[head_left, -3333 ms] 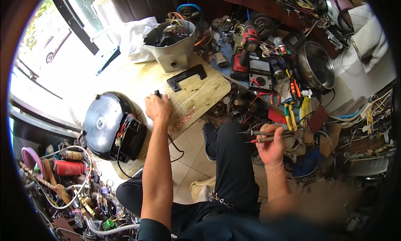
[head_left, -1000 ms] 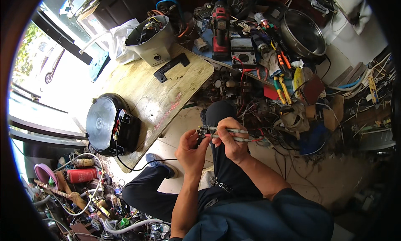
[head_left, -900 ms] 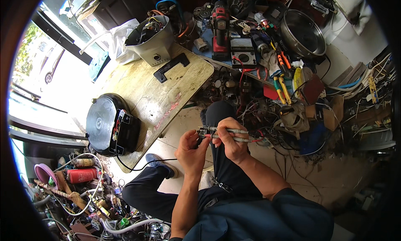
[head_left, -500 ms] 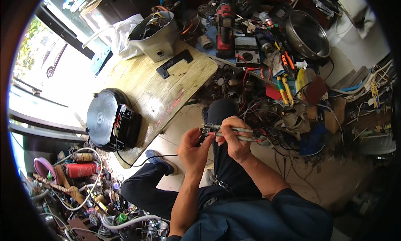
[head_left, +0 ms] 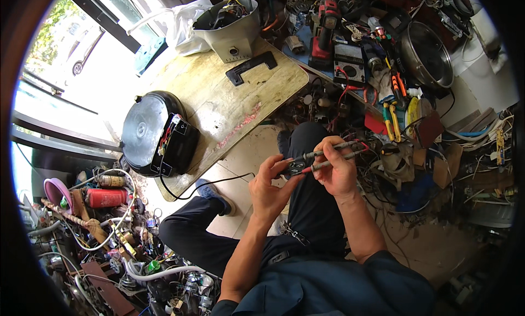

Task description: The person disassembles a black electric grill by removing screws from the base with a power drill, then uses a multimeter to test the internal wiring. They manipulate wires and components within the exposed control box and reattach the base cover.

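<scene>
My left hand (head_left: 269,187) holds a black plug (head_left: 296,166) between thumb and fingers, over my bent knee. A black cord (head_left: 219,181) runs from near this hand to a round appliance (head_left: 141,130) lying on the table, its side opened and wires exposed. Pinched in my right hand (head_left: 339,176) are two test probes, a grey one (head_left: 315,153) and a red-tipped one (head_left: 314,168). Their tips point at the plug's face; whether both touch its pins I cannot tell. Red leads trail from the probes' back ends toward the right.
On the wooden table (head_left: 257,111) lie a black bracket (head_left: 250,68) and a grey housing (head_left: 231,34) full of wires. A multimeter (head_left: 349,64), a red cordless drill (head_left: 326,31), pliers (head_left: 391,122) and a metal pan (head_left: 426,56) crowd the bench. Scrap parts (head_left: 131,272) cover the lower left.
Both hands have shifted right in the picture as the whole view moved. The plug now faces the probes more openly, and the probe tips have spread apart at it.
</scene>
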A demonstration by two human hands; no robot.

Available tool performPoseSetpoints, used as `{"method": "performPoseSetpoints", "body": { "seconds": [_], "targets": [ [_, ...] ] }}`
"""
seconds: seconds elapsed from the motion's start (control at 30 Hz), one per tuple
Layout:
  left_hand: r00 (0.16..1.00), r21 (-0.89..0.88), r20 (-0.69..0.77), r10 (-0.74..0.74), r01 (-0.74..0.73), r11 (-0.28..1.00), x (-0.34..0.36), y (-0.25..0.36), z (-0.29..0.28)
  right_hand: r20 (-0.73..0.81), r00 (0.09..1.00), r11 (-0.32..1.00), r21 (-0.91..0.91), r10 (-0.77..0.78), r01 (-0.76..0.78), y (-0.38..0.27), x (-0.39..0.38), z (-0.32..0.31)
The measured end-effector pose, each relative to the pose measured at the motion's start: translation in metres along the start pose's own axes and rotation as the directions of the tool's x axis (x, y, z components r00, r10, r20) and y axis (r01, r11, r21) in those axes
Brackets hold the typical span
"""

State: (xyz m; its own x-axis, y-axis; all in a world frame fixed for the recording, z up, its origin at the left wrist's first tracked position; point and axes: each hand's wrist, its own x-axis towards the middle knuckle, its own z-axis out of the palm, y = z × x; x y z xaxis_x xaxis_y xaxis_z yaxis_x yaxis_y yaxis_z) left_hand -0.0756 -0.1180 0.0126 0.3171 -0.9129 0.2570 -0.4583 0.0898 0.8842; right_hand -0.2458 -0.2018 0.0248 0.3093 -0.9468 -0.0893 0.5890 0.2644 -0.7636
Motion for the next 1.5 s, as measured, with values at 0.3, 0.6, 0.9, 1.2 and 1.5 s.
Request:
{"method": "performPoseSetpoints", "body": {
  "seconds": [0.3,0.6,0.9,1.2,1.5],
  "targets": [
    [1.0,-0.03,0.004,0.013,-0.013,0.999,0.0,-0.002,0.0,-0.037,0.999,1.0,0.018,0.002,-0.002,0.004,0.0,0.001],
    [1.0,-0.011,0.006,-0.004,0.004,1.0,-0.001,-0.001,-0.002,-0.056,0.998,1.0,0.007,0.009,-0.009,0.007,-0.002,0.001],
    [1.0,-0.003,-0.001,-0.018,0.018,1.0,-0.004,-0.001,-0.003,-0.061,0.998,1.0,-0.005,-0.004,0.004,0.005,-0.003,0.006],
    [1.0,-0.015,-0.021,0.017,-0.017,1.0,-0.004,-0.003,-0.002,-0.046,0.999,1.0,0.002,-0.027,0.027,0.008,-0.004,0.005],
    [0.994,-0.055,-0.096,-0.057,0.052,0.997,-0.004,-0.004,0.002,-0.044,0.984,0.985,-0.035,-0.17,0.169,0.011,-0.014,0.01]
  ]
}}
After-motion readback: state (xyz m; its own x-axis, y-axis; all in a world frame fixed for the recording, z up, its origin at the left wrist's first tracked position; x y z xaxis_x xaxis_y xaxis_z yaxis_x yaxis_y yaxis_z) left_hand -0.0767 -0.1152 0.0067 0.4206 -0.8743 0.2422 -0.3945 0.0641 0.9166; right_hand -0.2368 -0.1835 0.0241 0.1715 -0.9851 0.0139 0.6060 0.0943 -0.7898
